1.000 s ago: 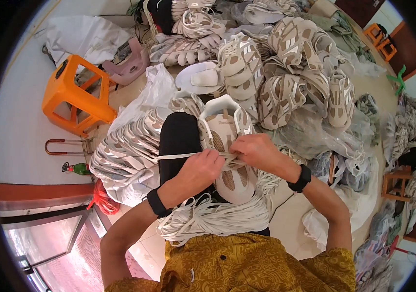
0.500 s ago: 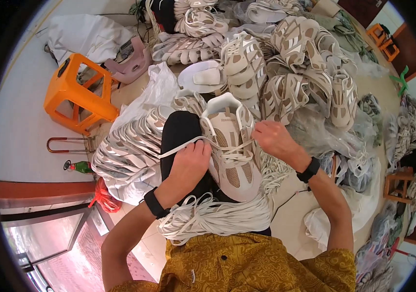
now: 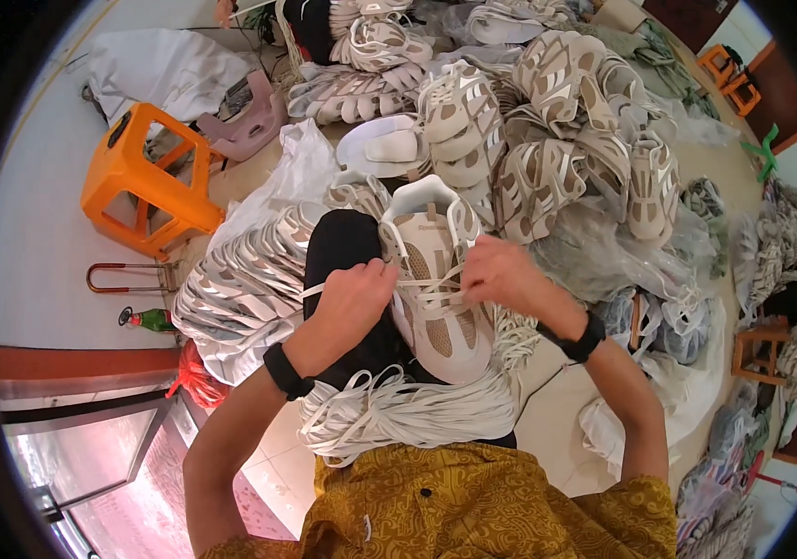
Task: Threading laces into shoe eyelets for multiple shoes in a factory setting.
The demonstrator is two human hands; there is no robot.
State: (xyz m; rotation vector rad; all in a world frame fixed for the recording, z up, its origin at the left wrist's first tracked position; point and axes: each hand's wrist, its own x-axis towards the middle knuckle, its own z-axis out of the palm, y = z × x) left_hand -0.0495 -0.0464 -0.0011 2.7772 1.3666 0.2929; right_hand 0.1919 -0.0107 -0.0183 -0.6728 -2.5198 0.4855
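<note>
A beige and white sneaker (image 3: 445, 343) rests on my lap, its toe toward me and its laces partly threaded across the tongue. At its left row of eyelets, my left hand (image 3: 354, 300) is closed in a pinch on the white shoelace (image 3: 313, 291), whose loose length sticks out to the left. My right hand (image 3: 508, 281) is closed at the right eyelets, fingertips pinching the lace against the shoe's edge; the exact grip is partly hidden. Across my lap, in front of the toe, lies a thick bundle of white shoelaces (image 3: 408, 415).
To the left stand a row of stacked sneakers (image 3: 235, 289) and an orange stool (image 3: 151, 182). Ahead is a heap of similar sneakers (image 3: 548, 177) with clear plastic bags (image 3: 604, 247). A green bottle (image 3: 151, 319) and red bag (image 3: 198, 373) lie at left.
My right hand has moved left, in to the shoe's eyelets, from out beside its collar. My left hand has risen slightly toward the left eyelets. The lace between them is less stretched.
</note>
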